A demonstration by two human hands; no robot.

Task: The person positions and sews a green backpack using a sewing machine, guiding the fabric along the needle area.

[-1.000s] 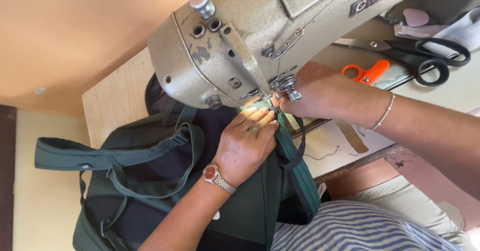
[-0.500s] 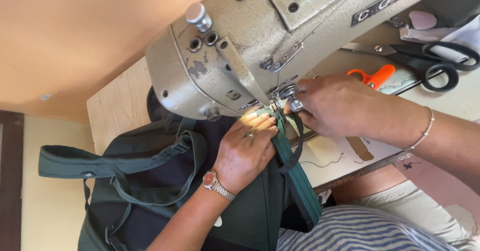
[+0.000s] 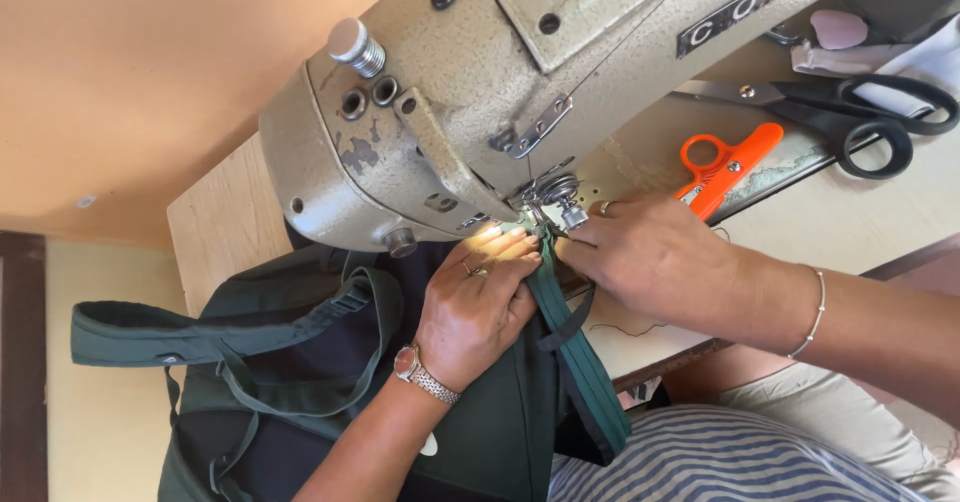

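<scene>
A dark green bag (image 3: 300,382) with padded straps lies under the head of an old grey-green sewing machine (image 3: 470,92). My left hand (image 3: 480,307), with a wristwatch and a ring, presses flat on the bag's fabric just left of the needle. A green webbing strip (image 3: 575,352) runs from the presser foot (image 3: 545,212) down toward me. My right hand (image 3: 650,257), with a thin bracelet, rests on the strip and fabric right of the needle, fingertips at the presser foot.
Black-handled scissors (image 3: 860,112) and small orange-handled snips (image 3: 725,162) lie on the wooden table (image 3: 220,222) behind the machine. A white cloth (image 3: 920,62) sits at the far right. A loose padded strap (image 3: 130,332) hangs off to the left.
The view has shifted, so the machine sits further right and lower in frame. Both hands stay at the needle; the right hand has settled lower over the green strip.
</scene>
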